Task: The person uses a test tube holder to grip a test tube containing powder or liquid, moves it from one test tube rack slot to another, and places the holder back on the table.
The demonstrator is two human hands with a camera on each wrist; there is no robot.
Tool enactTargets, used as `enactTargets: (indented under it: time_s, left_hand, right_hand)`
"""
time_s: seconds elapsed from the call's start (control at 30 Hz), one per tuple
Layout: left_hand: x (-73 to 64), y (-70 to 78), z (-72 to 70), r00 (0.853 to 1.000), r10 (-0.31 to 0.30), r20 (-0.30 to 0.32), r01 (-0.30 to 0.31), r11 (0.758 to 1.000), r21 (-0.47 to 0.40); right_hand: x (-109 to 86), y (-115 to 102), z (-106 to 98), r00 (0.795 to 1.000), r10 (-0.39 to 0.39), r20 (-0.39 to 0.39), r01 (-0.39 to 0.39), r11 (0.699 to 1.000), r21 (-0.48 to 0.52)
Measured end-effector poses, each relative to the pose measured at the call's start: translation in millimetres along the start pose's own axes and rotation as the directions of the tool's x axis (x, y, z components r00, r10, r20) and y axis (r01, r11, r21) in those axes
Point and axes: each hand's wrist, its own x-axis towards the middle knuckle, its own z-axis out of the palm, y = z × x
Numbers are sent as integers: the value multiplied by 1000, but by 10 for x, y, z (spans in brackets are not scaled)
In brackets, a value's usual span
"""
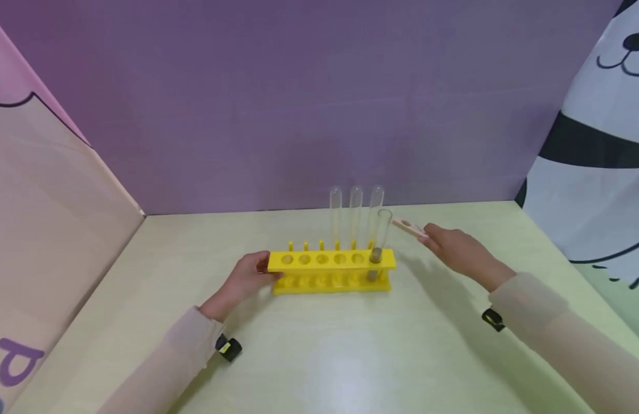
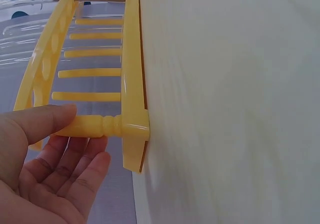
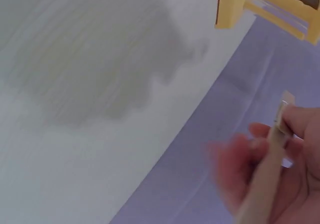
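- Yellow rack (image 1: pixel 331 260): stands on the table (image 1: pixel 350 345), between its left and right edges, nearer the far edge than your sleeves.
- Your left grip (image 1: pixel 249 273): at the rack's left end, in contact. Left wrist view shows thumb and fingers pinching the end post (image 2: pixel 87 126), thumb on one side, fingertips on the other.
- Your right grip (image 1: pixel 456 250): raised over the right half of the table, to the right of the rack, thumb and fingers closed around a wooden clamp (image 1: pixel 408 226). Some fingers blurred in the right wrist view.
- Clamp: reaches from your right grip toward the rack; its tip is just beside the mouth of the upright test tube (image 1: pixel 383 230). Cannot tell whether they touch.
- That tube: seated in the rack's right end hole, mouth up, appearing slightly tilted to the right; dark grey contents (image 1: pixel 376 255) low inside.
- Three clear tubes (image 1: pixel 356 213): rounded ends up on the rack's right-hand rear pegs, toward the table's far edge.
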Motion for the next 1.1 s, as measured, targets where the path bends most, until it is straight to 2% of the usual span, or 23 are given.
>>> enactTargets:
  time_s: [0.13,0.27,0.43,0.57,0.67,0.83,0.9,1.1]
  left_hand:
    - [-1,-8,-4,1000,22,2,-22,1000,3]
    - [-8,-9,-8,1000,26,3,-26,1000,5]
    - [-8,-23,4,1000,-4,-2,4,1000,13]
    - [-3,-23,15,1000,2,-4,-2,1000,13]
    - [-3,-10,17,1000,2,6,-2,1000,19]
    - [3,16,9,1000,-19,6,19,1000,19]
    - [6,13,6,1000,-26,7,26,999,24]
    - [12,-7,3,1000,-19,20,19,999,26]
  right_hand:
    - [-67,15,-117,999,20,-40,-20,1000,-7]
    - [-119,-1,-237,999,44,-23,-44,999,-31]
    - [-176,-30,-361,999,24,-39,-25,999,-33]
    - [-231,-82,-463,995,-11,-101,5,998,-57]
    - [-282,-138,-542,981,-55,-185,38,995,-94]
    - [-314,-225,-678,941,-120,-316,86,989,-120]
    - [-313,-255,-722,937,-128,-324,96,989,-114]
    - [-318,-318,-785,951,-130,-281,108,990,-95]
